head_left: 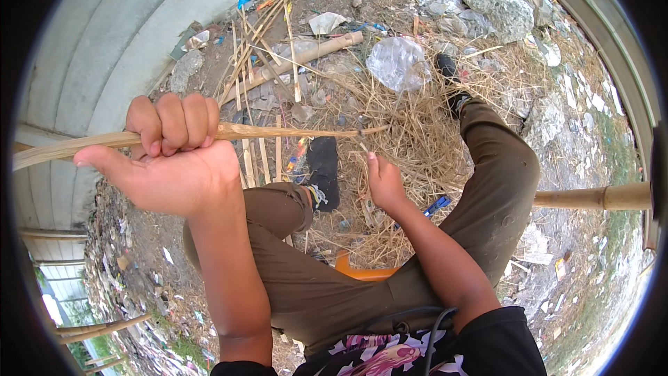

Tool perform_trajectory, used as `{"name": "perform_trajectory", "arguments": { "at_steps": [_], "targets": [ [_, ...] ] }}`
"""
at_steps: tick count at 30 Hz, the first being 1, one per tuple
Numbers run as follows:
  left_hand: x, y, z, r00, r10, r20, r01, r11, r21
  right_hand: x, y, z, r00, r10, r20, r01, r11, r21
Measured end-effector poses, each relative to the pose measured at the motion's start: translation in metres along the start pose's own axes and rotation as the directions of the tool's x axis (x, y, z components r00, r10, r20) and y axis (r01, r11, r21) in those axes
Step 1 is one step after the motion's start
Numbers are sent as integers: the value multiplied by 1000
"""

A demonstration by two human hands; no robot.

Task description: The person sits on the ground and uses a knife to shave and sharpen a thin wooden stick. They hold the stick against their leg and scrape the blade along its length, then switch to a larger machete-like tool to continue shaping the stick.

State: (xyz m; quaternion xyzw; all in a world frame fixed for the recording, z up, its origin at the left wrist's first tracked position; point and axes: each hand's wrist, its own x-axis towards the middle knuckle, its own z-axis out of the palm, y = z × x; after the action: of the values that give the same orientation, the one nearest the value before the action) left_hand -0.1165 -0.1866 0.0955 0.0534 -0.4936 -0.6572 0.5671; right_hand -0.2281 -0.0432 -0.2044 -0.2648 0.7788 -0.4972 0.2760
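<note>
We grip a bamboo strip (125, 139) over a litter-strewn patch of ground.

Our left hand (167, 160) is raised with its fingers curled tight around the strip, thumb stretched out beneath it; the strip runs from the picture's left edge to a thin tip above the dry straw (410, 132). Our right hand (383, 181) reaches down into that straw, fingers turned away, so we cannot tell how far they are closed. More split bamboo (264, 35), a thick bamboo pole (306, 52) and a crumpled plastic bag (398, 63) lie beyond our knees.
</note>
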Motion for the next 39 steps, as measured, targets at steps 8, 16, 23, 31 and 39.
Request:
{"name": "perform_trajectory", "arguments": {
  "at_steps": [8,16,23,31,39],
  "targets": [
    [4,2,-9,955,-107,278,148,980,-131,-16,-47,5,984,-176,-25,177,983,47],
    [6,72,-12,896,-82,437,140,985,-103,-21,-54,1,988,122,99,-157,812,562],
    [14,63,-19,914,45,403,-18,997,-71,-22,-59,-18,982,-93,-167,113,987,114],
    [28,51,-27,964,222,-143,-209,973,103,-1,-5,-24,934,-144,-326,-12,901,-433],
    [27,139,-117,920,359,-157,-333,927,172,0,48,-24,896,313,-314,-423,815,-395]
  ]
}}
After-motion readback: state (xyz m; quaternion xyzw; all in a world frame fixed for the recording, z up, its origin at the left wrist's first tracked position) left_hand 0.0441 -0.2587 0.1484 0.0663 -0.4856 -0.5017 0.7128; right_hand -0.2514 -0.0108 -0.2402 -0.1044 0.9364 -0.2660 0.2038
